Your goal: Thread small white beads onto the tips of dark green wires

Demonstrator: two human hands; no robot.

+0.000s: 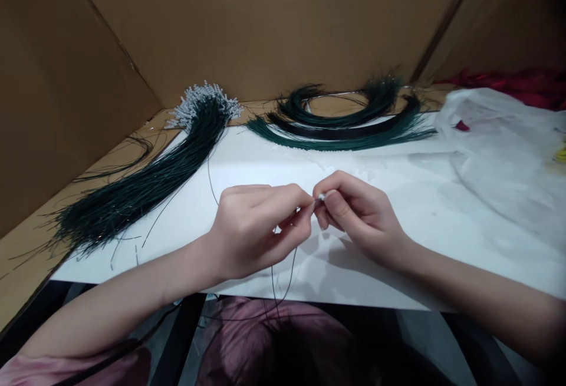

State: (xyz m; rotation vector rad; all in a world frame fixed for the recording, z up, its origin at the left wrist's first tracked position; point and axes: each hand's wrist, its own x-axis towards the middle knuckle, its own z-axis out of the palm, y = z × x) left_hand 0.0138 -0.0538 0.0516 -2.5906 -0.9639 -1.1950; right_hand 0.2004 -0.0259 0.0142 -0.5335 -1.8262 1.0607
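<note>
Both my hands meet over the white board, fingertips almost touching. My left hand is closed in a pinch on a thin dark wire, whose loose lengths hang below toward my lap. The thumb and forefinger of my right hand pinch a small white tip at the wire's end; its exact shape is mostly covered by the fingers. Left of my hands lies a thick bundle of dark green wires, with a cluster of white beaded-looking tips at its far end.
Curved bundles of dark green wire lie at the back of the white board. A crumpled clear plastic bag spreads at right, with red material behind it. Tall brown cardboard walls surround the work surface.
</note>
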